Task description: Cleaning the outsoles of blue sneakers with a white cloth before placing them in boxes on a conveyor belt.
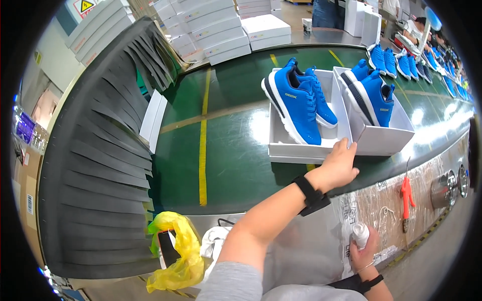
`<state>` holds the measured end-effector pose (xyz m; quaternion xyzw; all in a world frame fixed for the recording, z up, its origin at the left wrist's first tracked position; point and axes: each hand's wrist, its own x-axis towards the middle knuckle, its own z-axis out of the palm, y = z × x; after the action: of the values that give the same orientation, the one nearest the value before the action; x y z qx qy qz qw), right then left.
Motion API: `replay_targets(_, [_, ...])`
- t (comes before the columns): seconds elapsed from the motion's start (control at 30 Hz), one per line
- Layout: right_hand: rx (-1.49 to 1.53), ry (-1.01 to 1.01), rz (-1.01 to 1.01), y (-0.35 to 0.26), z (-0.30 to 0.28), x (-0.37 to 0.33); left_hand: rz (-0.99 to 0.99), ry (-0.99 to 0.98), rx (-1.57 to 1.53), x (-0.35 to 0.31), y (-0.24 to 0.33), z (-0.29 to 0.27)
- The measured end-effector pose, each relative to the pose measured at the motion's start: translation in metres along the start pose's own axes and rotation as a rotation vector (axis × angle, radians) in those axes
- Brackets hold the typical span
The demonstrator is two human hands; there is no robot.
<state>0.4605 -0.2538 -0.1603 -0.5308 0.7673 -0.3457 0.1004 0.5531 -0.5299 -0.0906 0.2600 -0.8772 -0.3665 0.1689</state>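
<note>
My left hand reaches across to the near right corner of an open white shoe box, its fingers curled over the rim. Inside that box stand two blue sneakers with white soles. Right beside it, a second open white shoe box holds another blue pair, tilted. Low on the right, my right hand is wrapped round a small white bottle, above the plastic-covered table edge. Both wrists wear black bands.
A green conveyor belt runs under a black strip curtain at left. Closed shoe boxes are stacked behind. A red air gun and metal canister lie right. A yellow bag with a phone is near.
</note>
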Motion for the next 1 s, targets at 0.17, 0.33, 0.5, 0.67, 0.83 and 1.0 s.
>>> replay_targets(0.17, [0.005, 0.004, -0.023, -0.004, -0.003, 0.002, 0.09, -0.316, 0.285, -0.096, 0.016, -0.028])
replay_targets(0.33, [0.012, -0.005, -0.004, 0.0, 0.005, 0.004, -0.295, -0.611, 0.402, -0.191, -0.012, -0.07])
replay_targets(0.5, [0.001, -0.023, -0.02, 0.008, -0.015, -0.005, -0.368, -0.632, 0.558, -0.251, -0.019, -0.08])
replay_targets(0.67, [-0.061, 0.028, -0.031, 0.043, -0.018, -0.019, -0.386, -0.642, 0.598, -0.259, -0.022, -0.049])
replay_targets(0.83, [-0.032, -0.055, -0.002, 0.032, -0.021, -0.014, -0.442, -0.61, 0.523, -0.265, -0.036, -0.05])
replay_targets(1.0, [0.023, -0.065, -0.033, 0.024, -0.023, -0.011, -0.472, -0.631, 0.567, -0.276, -0.034, -0.045])
